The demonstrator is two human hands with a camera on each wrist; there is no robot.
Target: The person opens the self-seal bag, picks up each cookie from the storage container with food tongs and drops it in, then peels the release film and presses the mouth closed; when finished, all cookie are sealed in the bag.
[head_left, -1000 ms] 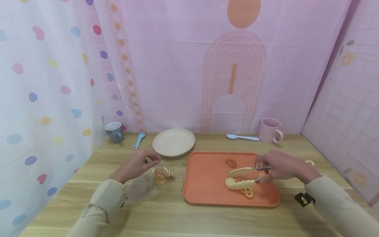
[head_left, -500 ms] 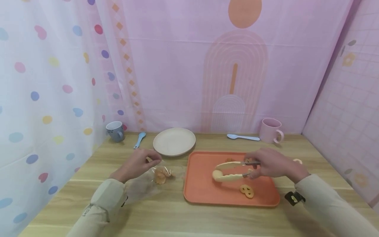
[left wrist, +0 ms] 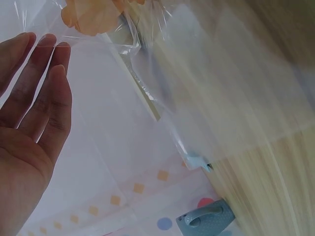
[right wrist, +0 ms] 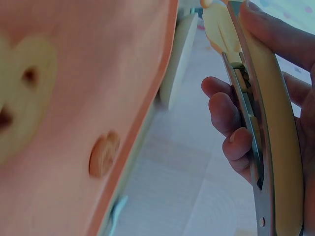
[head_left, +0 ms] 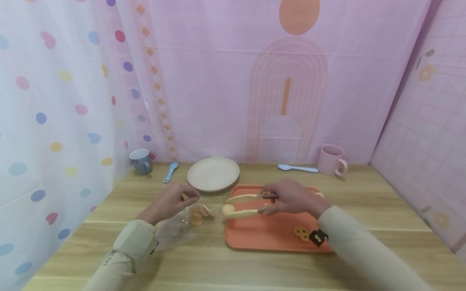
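In the head view my left hand (head_left: 171,203) pinches the edge of a clear plastic bag (head_left: 172,232) on the left. Brown-orange cookies (head_left: 198,214) lie inside the bag. My right hand (head_left: 291,197) grips a pair of tongs (head_left: 244,213) with cream tips and metal handles. Between the tips sits a round pale cookie (head_left: 228,209), over the left rim of the orange tray (head_left: 262,241), close to the bag. A pretzel-shaped cookie (head_left: 301,233) lies on the tray. The right wrist view shows fingers wrapped about the tongs (right wrist: 273,123), and a browner cookie (right wrist: 104,155) on the tray.
Behind the bag stands a cream plate (head_left: 213,174). A grey-blue mug (head_left: 141,162) and a blue spoon (head_left: 170,172) are at the back left. A pink mug (head_left: 331,160) and a pale blue spoon (head_left: 297,168) are at the back right.
The right hand has carried the tongs and the round cookie leftward, from the tray's middle to its left rim beside the bag. My left hand has stayed nearly still with the bag.
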